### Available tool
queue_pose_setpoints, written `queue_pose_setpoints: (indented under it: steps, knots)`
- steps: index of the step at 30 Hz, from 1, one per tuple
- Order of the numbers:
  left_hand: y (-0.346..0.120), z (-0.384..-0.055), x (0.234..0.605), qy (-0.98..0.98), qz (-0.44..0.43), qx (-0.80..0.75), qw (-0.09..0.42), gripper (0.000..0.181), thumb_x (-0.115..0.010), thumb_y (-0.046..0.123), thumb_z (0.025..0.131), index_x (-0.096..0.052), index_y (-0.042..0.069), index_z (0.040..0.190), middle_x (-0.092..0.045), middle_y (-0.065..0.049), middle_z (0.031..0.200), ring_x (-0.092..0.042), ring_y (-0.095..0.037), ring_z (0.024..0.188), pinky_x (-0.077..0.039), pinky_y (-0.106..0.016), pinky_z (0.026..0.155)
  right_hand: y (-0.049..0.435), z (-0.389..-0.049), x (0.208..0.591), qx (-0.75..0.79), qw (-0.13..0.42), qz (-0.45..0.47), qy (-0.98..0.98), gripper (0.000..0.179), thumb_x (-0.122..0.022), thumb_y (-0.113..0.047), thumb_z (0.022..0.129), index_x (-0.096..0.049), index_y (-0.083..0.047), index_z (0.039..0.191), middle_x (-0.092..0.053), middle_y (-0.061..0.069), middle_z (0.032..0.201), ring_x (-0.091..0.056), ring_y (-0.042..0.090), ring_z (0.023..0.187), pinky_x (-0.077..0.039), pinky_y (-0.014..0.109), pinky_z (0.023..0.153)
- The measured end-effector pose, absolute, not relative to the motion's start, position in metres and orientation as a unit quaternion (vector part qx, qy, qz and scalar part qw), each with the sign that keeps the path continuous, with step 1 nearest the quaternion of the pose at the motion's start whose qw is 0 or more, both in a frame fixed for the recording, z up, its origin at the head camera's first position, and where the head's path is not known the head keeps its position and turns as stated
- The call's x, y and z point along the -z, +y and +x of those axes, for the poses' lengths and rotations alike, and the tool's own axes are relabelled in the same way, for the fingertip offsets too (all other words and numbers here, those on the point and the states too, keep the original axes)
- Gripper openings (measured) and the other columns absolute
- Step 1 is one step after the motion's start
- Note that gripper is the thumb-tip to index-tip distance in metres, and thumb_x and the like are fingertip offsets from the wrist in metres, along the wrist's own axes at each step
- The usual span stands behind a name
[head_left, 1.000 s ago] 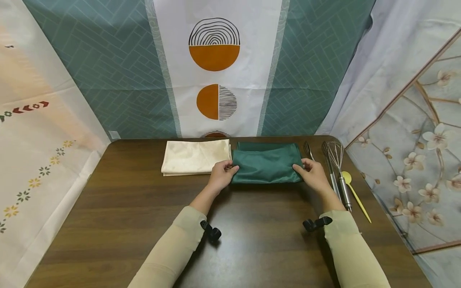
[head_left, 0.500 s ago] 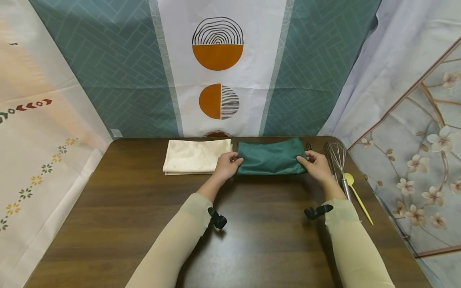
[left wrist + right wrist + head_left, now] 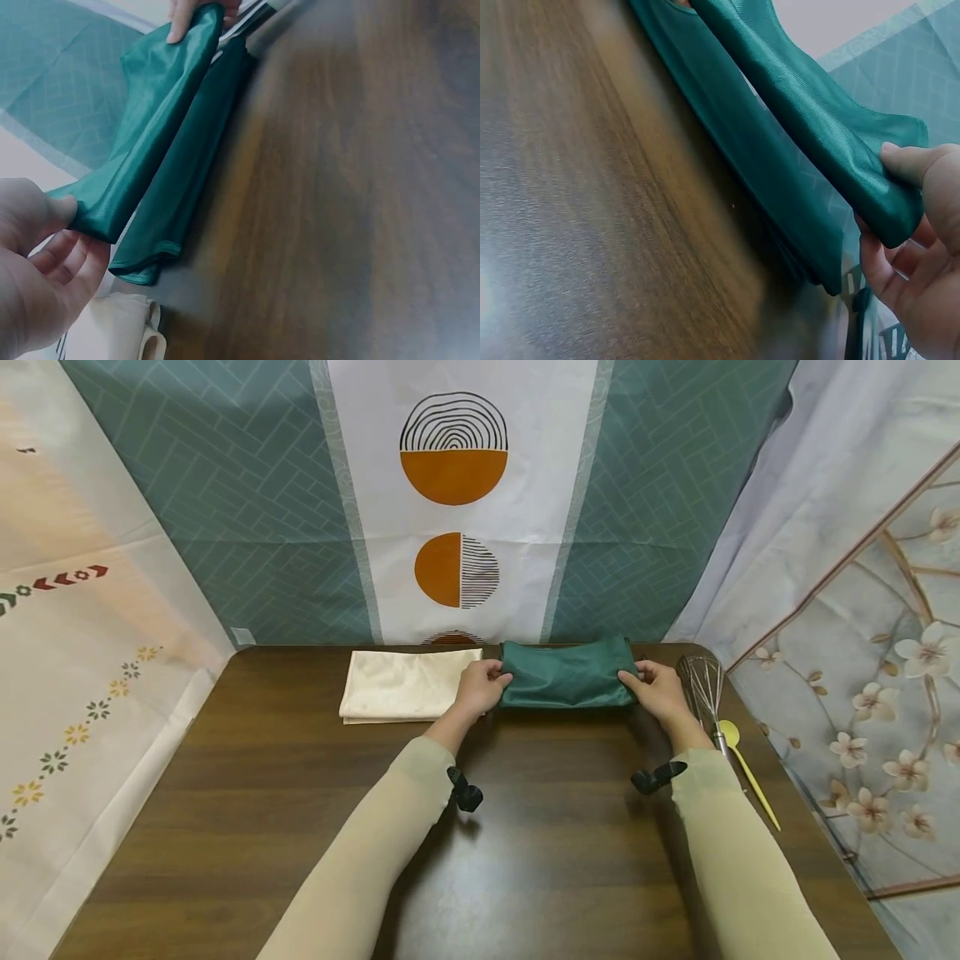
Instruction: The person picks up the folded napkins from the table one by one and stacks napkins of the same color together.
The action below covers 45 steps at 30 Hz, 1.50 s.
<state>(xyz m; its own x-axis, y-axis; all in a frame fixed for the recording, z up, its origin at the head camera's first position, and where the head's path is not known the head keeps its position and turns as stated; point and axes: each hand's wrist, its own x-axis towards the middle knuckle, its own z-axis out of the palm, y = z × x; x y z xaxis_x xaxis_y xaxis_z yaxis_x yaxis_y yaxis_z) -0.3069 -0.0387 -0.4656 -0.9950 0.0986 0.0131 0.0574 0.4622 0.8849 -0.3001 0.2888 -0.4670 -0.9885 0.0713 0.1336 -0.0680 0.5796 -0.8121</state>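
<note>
A folded green cloth hangs between my two hands near the far edge of the table. My left hand pinches its left end between thumb and fingers, and my right hand pinches the right end the same way. Both wrist views show a gap under it, with a second folded green cloth lying on the table below. From the head view the held cloth hides that lower one. Beside my left hand lies a folded cream cloth, its right end partly covered by the hand.
Right of my right hand lie a wire whisk and a yellow spoon, with a dark utensil partly hidden by the hand. Patterned fabric hangs behind the wooden table and along both sides.
Both hands have carried the green cloth away from me and slightly right. The lower green cloth, partly visible behind it at first, is now covered in the head view.
</note>
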Motion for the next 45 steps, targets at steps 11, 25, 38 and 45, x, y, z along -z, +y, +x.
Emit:
queue_pose_setpoints:
  steps: [11,25,38,45]
  knots:
    - [-0.035,-0.317,0.47,0.864,0.018,-0.502,0.034,0.036,-0.065,0.017,0.101,-0.064,-0.001,0.132,-0.066,-0.015,0.12,-0.062,-0.03,0.114,-0.052,-0.041,0.096,0.287,-0.312,0.479,-0.418,0.08,-0.021,-0.905,0.042,-0.067,-0.03,0.1,-0.067,0.006,0.121,-0.06,0.007,0.089,-0.049,0.017,0.081,-0.042,0.03,0.073]
    - [-0.02,-0.332,0.462,0.883,0.024,-0.468,0.025,0.035,-0.067,0.014,0.099,-0.065,-0.002,0.131,-0.068,-0.015,0.12,-0.062,-0.03,0.116,-0.052,-0.04,0.098,0.292,-0.325,0.476,-0.406,0.065,-0.038,-0.911,0.048,-0.059,-0.029,0.104,-0.057,0.008,0.135,-0.055,0.026,0.124,-0.049,0.04,0.113,-0.041,0.055,0.1]
    - [-0.02,-0.333,0.463,0.896,0.025,-0.442,0.044,0.035,-0.065,0.013,0.1,-0.064,-0.003,0.131,-0.067,-0.017,0.123,-0.061,-0.031,0.118,-0.052,-0.041,0.097,0.286,-0.329,0.481,-0.379,0.063,-0.032,-0.923,0.039,-0.058,-0.025,0.104,-0.062,0.006,0.128,-0.06,0.03,0.124,-0.043,0.05,0.122,-0.035,0.06,0.104]
    - [-0.019,-0.335,0.466,0.896,0.023,-0.44,0.051,0.037,-0.066,0.013,0.099,-0.064,-0.003,0.132,-0.067,-0.017,0.124,-0.061,-0.031,0.119,-0.052,-0.041,0.098,0.286,-0.33,0.485,-0.376,0.078,-0.031,-0.923,0.038,-0.059,-0.023,0.104,-0.062,0.008,0.127,-0.061,0.03,0.122,-0.044,0.051,0.122,-0.034,0.06,0.105]
